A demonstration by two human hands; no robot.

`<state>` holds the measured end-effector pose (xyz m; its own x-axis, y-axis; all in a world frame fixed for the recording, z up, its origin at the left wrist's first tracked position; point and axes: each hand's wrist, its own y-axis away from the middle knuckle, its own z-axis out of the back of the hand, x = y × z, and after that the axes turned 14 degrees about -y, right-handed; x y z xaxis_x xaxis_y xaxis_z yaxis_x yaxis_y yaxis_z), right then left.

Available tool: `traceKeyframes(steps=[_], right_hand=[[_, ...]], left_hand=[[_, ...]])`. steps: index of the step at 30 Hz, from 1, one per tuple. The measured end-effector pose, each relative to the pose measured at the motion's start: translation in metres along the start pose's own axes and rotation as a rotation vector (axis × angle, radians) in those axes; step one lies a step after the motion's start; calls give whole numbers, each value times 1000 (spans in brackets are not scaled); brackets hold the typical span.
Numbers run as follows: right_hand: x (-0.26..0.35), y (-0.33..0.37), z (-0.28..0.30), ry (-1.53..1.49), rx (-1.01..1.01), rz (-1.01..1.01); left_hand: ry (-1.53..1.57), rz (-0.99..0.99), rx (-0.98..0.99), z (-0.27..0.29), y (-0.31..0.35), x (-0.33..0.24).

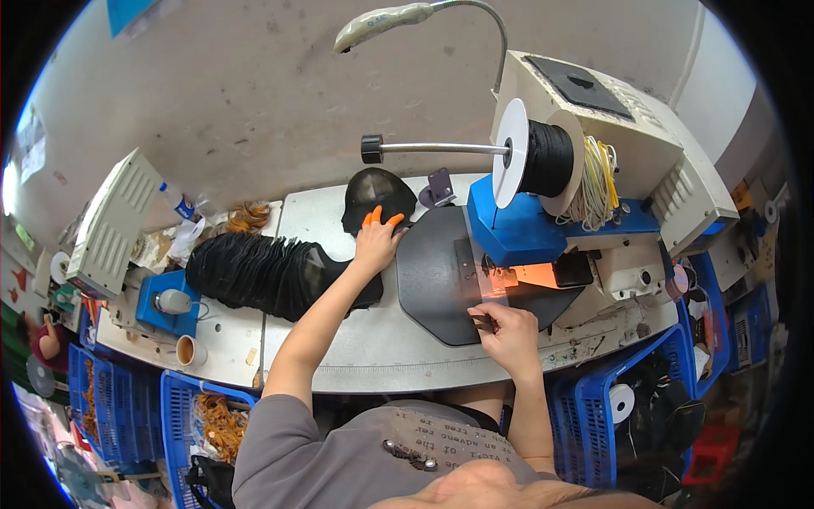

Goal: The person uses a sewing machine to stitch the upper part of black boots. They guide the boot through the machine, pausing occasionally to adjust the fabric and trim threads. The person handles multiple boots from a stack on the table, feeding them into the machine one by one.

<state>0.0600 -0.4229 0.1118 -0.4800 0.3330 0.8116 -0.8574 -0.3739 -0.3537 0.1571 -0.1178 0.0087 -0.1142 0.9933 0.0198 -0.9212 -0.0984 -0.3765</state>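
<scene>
My left hand [379, 244], with orange covers on several fingertips, reaches out to a black rounded piece of thin material [371, 193] at the back of the table. Its fingers are stretched and spread, and their tips touch the near edge of that piece. Close to the front of the machine, my right hand [510, 338] pinches a small dark strip [483, 321]; most of the strip is hidden by the fingers. Just beyond this hand is the lit working area [509, 278] under the blue machine head [509, 225]. A dark grey plate [431, 276] lies between my hands.
A long row of overlapping black pieces [254, 273] lies left of my left forearm. A spool of black cord [551, 159] sits above the machine head. A paper cup [191, 350] stands near the left front edge. Blue baskets [191, 394] flank me. A lamp [386, 24] hangs overhead.
</scene>
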Motion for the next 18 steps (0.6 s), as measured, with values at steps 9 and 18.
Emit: traceKeyframes(steps=[9,18], right_hand=[[4,0,-1,4,4,15],[3,-1,-3,2,8,7]], left_hand=[[689,202,-25,3,4,27],[828,311,-243,-1,-1,32]])
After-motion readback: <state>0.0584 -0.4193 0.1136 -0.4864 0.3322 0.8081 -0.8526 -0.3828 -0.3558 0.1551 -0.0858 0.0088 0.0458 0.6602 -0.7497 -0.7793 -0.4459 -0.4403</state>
